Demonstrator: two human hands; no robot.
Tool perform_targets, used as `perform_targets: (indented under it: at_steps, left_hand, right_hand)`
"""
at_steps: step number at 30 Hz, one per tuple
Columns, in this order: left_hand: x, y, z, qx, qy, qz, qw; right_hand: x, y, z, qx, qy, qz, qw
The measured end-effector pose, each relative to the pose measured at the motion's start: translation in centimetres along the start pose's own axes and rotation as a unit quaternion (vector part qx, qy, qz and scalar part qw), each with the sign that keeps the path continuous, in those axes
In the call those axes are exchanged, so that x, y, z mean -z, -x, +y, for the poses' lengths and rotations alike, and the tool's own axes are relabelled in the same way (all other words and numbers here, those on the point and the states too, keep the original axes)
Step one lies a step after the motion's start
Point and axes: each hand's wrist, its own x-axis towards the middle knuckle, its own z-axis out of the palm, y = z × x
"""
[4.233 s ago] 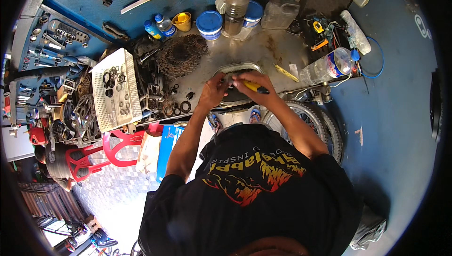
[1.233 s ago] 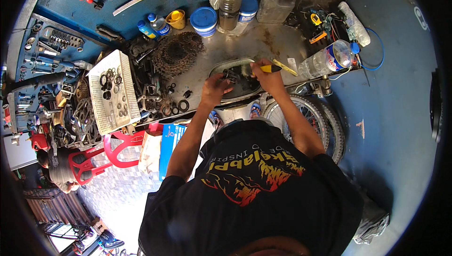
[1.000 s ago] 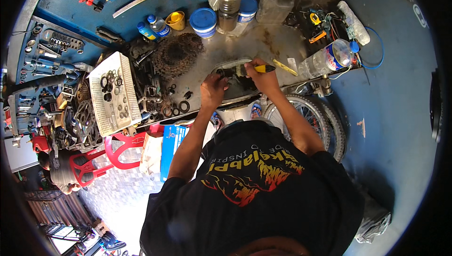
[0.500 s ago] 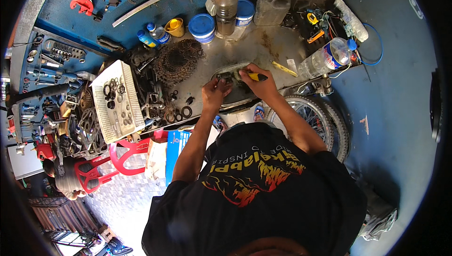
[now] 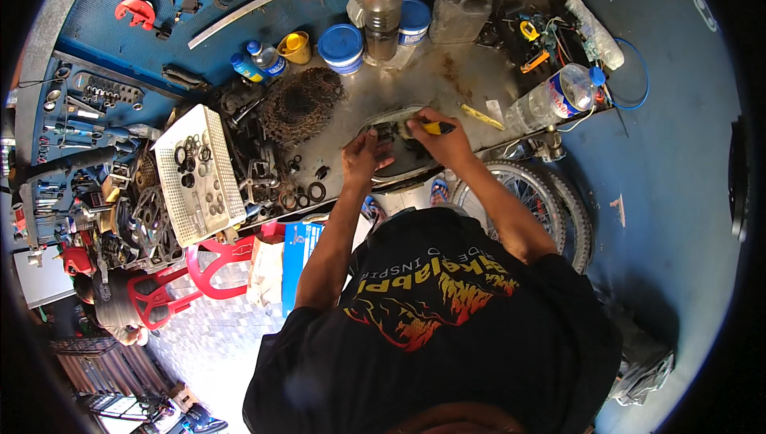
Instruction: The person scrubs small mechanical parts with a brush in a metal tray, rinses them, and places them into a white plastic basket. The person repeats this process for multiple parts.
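Observation:
My left hand (image 5: 364, 155) is over a dark oval pan (image 5: 413, 167) at the bench's front edge. Its fingers are closed about a small dark part (image 5: 386, 132), too grimy and small to name. From the right, my right hand (image 5: 444, 142) grips a brush (image 5: 437, 128) with a yellow and black handle. The pale bristles point left, close to the dark part; whether they touch it I cannot tell.
Left of the pan are a pile of rusty cassettes (image 5: 299, 107), loose rings (image 5: 316, 191) and a white basket (image 5: 231, 195) of small parts. Bottles and blue-lidded tubs (image 5: 341, 45) line the back. A large plastic bottle (image 5: 550, 100) lies right. Bicycle wheels (image 5: 531, 195) stand below the bench.
My left fingers have shifted slightly and spread a little around the dark part. The brush in my right hand has moved by a small amount.

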Motion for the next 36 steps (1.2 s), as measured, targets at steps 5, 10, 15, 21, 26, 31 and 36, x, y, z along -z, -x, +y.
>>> perform_targets:
  at_steps: [5,10,15,21,26,31,36]
  left_hand:
    - [0.7,-0.5,0.2,-0.021,0.088,-0.038,0.995]
    - [1.0,-1.1,-0.5,-0.031,0.08,-0.095,0.992]
    - [1.1,-2.0,-2.0,-0.095,-0.03,-0.037,0.994]
    - [1.7,-3.0,-3.8,-0.214,-0.266,0.037,0.939]
    - [2.2,-2.7,-3.9,-0.326,-0.377,0.086,0.862]
    - [2.4,-2.5,-3.4,-0.332,-0.371,0.079,0.864]
    - [1.6,-2.5,-3.2,-0.25,-0.292,0.1,0.918]
  right_hand:
    - [1.8,0.7,2.8,0.028,-0.019,-0.058,0.998]
    - [2.7,1.6,3.2,0.151,0.278,-0.103,0.943]
    - [3.2,0.8,2.5,0.127,0.375,-0.103,0.913]
    - [-0.2,-1.3,0.3,0.009,-0.084,-0.017,0.996]
    - [-2.8,-0.7,-1.8,0.043,-0.064,-0.006,0.997]
    - [-2.7,-0.7,-2.0,0.09,-0.085,-0.003,0.992]
    - [-2.6,-1.0,-1.6,0.01,0.012,0.066,0.998]
